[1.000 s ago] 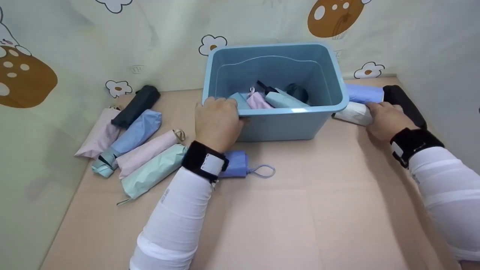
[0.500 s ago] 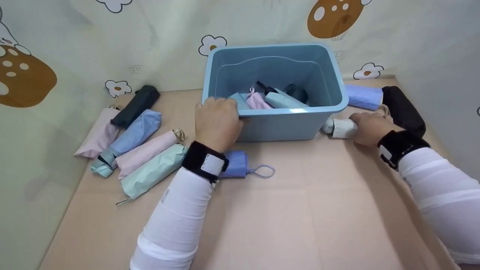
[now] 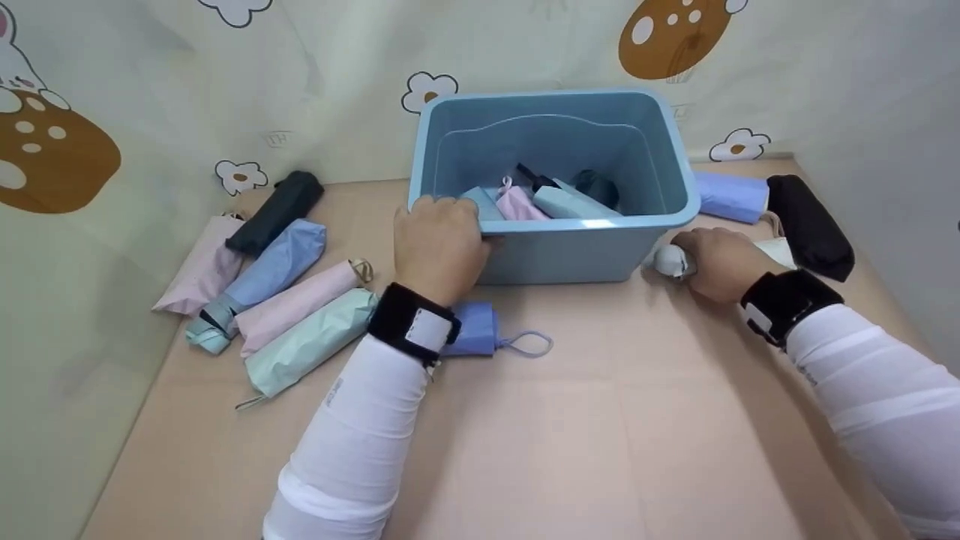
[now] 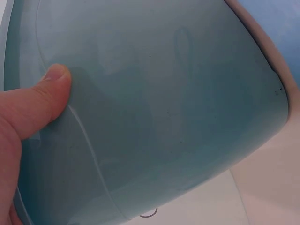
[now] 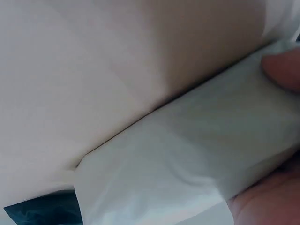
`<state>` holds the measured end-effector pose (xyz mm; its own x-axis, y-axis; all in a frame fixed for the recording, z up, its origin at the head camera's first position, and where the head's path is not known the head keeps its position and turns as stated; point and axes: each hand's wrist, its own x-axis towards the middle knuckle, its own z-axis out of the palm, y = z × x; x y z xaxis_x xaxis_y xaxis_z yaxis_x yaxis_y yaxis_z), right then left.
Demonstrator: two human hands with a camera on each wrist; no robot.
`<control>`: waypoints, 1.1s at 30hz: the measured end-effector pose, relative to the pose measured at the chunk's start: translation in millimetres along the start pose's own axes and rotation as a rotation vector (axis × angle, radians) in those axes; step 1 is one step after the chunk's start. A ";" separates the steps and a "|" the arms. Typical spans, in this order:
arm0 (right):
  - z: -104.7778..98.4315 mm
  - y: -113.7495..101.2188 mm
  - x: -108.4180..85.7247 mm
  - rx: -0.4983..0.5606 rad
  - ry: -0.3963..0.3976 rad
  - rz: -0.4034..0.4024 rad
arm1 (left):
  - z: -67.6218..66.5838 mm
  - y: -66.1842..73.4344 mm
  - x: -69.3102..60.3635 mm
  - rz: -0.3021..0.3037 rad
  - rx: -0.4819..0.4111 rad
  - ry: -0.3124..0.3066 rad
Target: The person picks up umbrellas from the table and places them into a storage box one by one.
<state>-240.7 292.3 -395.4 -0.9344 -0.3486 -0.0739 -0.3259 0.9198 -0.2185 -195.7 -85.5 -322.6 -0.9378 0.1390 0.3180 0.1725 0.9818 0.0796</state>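
My left hand [image 3: 439,251] grips the front left rim of a blue plastic bin [image 3: 559,251]. In the left wrist view its thumb [image 4: 44,96] presses on the bin's wall. Right of the bin, my right hand [image 3: 724,262] holds a white folded umbrella [image 3: 673,262] near its handle end, close to the bin's lower right corner. The right wrist view shows finger and thumb on either side of the umbrella's pale cloth [image 5: 159,154]. Inside the bin lie a light blue umbrella [image 3: 574,202], a pink one [image 3: 519,204] and a dark one [image 3: 598,187], partly hidden by the front wall.
Behind my right hand lie a periwinkle umbrella [image 3: 731,197] and a black one [image 3: 810,225]. Several folded umbrellas, among them a mint green one [image 3: 311,349], lie left of the bin. A blue-violet umbrella [image 3: 476,330] is half covered by my left wrist.
The white umbrella has come forward, away from the periwinkle one. My right hand has shifted left along it to the handle end. My left hand stays on the rim.
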 end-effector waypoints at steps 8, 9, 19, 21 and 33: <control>-4.9 -0.9 -4.2 0.051 0.122 -0.044 | 0.2 0.4 0.3 -0.001 0.003 -0.011; -6.8 -1.3 -4.7 0.062 0.137 -0.059 | 0.1 0.5 0.5 -0.001 0.003 -0.010; -44.6 -17.8 -5.7 0.167 0.369 -0.036 | -1.0 1.6 0.4 0.002 -0.016 -0.002; -53.2 -19.7 -4.9 0.146 0.459 -0.033 | -0.7 1.6 0.6 0.003 -0.017 -0.003; -110.8 -42.5 -10.4 0.309 0.816 0.090 | -1.2 1.9 1.3 -0.004 -0.004 -0.029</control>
<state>-233.1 276.9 -277.5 -0.8048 0.0691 0.5895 -0.3030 0.8063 -0.5081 -196.2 -83.6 -320.9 -0.9467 0.1393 0.2903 0.1703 0.9818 0.0843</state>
